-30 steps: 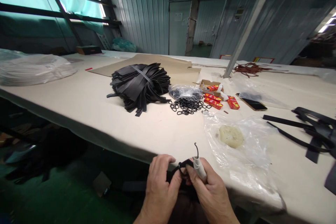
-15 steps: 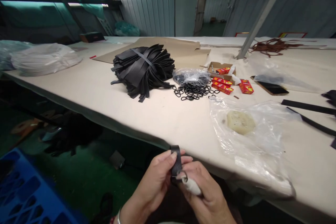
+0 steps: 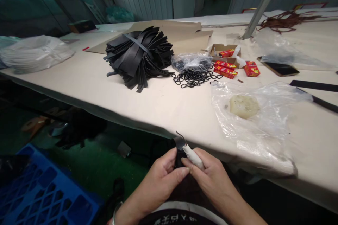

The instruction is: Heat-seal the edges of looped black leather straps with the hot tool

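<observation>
In front of the table edge, my left hand point(image 3: 167, 174) is closed on a black strap point(image 3: 179, 144), which bends in a loop above the fingers. My right hand point(image 3: 208, 168) grips a tool with a white-wrapped handle point(image 3: 194, 157); its thin dark tip curves up beside the strap. The thumbs of both hands meet at the strap's lower part, and the palms hide its end. A large bundle of black straps point(image 3: 139, 54), tied with a grey band, lies on the table. Several black metal rings or clips point(image 3: 194, 78) are heaped beside it.
A clear plastic bag point(image 3: 274, 112) bears a yellowish block point(image 3: 244, 106) at the right. Behind it are red boxes point(image 3: 251, 69), an open carton point(image 3: 224, 48) and a phone point(image 3: 281, 68). A post point(image 3: 264, 5) rises from the table point(image 3: 132, 112). A blue pallet point(image 3: 50, 190) is on the floor.
The curved tip of the tool has come up above the strap and now points upward. My left thumb has shifted down toward my right thumb. The camera view has tilted downward.
</observation>
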Available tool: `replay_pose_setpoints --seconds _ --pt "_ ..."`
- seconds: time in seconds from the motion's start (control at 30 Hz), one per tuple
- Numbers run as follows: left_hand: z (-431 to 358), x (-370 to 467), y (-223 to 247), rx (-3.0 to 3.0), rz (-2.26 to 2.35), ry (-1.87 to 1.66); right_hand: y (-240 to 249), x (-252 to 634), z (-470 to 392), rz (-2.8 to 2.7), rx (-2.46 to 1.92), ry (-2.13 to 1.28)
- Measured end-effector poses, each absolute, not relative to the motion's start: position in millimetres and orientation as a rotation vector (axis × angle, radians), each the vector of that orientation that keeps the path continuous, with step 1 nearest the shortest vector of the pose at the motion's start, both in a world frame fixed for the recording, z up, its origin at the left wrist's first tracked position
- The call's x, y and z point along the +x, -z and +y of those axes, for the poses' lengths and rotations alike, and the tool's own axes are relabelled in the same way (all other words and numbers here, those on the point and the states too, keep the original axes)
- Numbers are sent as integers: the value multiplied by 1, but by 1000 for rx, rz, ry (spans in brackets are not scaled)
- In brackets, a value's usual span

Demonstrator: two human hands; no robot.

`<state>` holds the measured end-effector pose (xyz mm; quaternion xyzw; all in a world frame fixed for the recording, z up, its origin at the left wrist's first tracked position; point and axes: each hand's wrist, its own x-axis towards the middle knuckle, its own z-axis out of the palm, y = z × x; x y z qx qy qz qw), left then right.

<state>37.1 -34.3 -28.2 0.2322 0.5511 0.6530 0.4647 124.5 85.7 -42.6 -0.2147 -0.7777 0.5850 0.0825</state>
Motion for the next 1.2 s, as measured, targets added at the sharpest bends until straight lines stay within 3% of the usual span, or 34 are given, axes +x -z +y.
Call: replay_pose_setpoints --seconds 0.2,0.37,0.53,0.67,0.9,1.1,1.2 --pt "-34 40 35 469 1435 -1574 46 117 92 -2231 -687 -2012" --pt "-36 40 42 297 1307 -1578 50 117 93 -2121 -729 -2007" --pt "-34 42 39 325 1271 -1580 55 118 86 -1793 -563 -2496" --pt "-34 43 38 319 1270 -1564 58 118 82 -1658 -568 -2594" --pt "-33 46 38 195 1276 -1580 59 120 80 -1826 -806 -2261" --pt "-35 42 38 253 1374 -1531 59 123 77 -1985 -749 -2108" --pt "-35 41 41 285 1434 -1548 63 127 77 -2118 -694 -1803"
